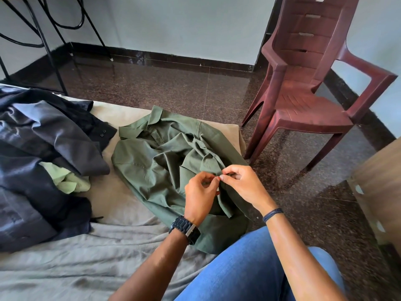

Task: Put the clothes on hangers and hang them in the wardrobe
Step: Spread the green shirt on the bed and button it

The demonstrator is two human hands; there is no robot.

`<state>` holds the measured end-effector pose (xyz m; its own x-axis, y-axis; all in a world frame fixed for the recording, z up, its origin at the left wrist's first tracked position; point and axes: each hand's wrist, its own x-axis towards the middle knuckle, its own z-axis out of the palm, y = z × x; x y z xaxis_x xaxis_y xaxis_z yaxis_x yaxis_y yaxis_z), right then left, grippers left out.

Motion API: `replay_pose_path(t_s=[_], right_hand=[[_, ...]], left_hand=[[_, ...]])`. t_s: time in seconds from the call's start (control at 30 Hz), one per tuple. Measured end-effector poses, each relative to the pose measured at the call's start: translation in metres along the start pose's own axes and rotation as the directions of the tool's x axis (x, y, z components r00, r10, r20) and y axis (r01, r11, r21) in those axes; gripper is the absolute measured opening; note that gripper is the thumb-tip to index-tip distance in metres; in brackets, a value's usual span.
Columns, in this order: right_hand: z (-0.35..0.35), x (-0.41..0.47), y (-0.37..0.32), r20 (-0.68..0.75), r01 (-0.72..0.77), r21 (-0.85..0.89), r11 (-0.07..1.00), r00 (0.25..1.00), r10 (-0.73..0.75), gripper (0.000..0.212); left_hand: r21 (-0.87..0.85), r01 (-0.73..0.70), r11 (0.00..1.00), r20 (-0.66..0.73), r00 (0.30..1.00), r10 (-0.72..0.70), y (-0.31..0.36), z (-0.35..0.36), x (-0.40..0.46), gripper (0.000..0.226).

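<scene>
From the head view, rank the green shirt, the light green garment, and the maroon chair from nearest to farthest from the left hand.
1. green shirt: pinched by the left hand itself.
2. light green garment: left, under the dark clothes.
3. maroon chair: upper right, on the floor.

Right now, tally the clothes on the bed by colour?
Dark green shirt, pinched by left hand and right hand: 1
Light green garment: 1
Dark navy or black pile: separate pieces cannot be told
Total: at least 3
</scene>
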<state>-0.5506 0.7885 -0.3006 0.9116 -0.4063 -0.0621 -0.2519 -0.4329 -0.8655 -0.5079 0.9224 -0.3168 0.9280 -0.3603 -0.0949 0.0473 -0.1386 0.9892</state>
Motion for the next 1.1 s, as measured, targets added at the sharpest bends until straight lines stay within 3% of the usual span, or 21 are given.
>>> replay_pose_path(t_s=[0.1, 0.27, 0.4, 0.67, 0.87, 1.1], right_hand=[[-0.009, -0.002, -0.002, 0.029, 0.012, -0.001, 1.0, 1.0, -0.012, 0.025], [-0.019, -0.008, -0.007, -0.197, -0.019, -0.114, 0.993, 0.98, -0.004, 0.025], [-0.01, -0.016, -0.015, -0.179, 0.021, -0.198, 0.98, 0.982, -0.057, 0.028], [-0.001, -0.025, -0.011, -0.15, -0.027, -0.126, 0.992, 0.989, 0.008, 0.026], [0.002, -0.031, -0.013, -0.16, -0.048, -0.071, 0.996, 0.986, 0.036, 0.027], [-0.004, -0.026, -0.013, -0.148, -0.078, -0.101, 0.992, 0.987, 0.062, 0.021]], left_hand=[[-0.049, 0.142, 0.989, 0.012, 0.99, -0.142, -0.002, -0.001, 0.003, 0.016], [-0.065, 0.35, 0.935, 0.134, 0.931, -0.339, -0.004, -0.001, 0.003, 0.016], [-0.212, 0.343, 0.915, 0.2, 0.932, -0.303, 0.001, 0.006, 0.0, 0.017], [-0.283, 0.331, 0.9, 0.216, 0.936, -0.276, -0.002, 0.007, -0.003, 0.015], [-0.229, 0.298, 0.926, 0.186, 0.948, -0.259, -0.005, 0.008, -0.004, 0.015], [-0.234, 0.242, 0.942, 0.25, 0.951, -0.182, -0.007, 0.005, -0.005, 0.014]])
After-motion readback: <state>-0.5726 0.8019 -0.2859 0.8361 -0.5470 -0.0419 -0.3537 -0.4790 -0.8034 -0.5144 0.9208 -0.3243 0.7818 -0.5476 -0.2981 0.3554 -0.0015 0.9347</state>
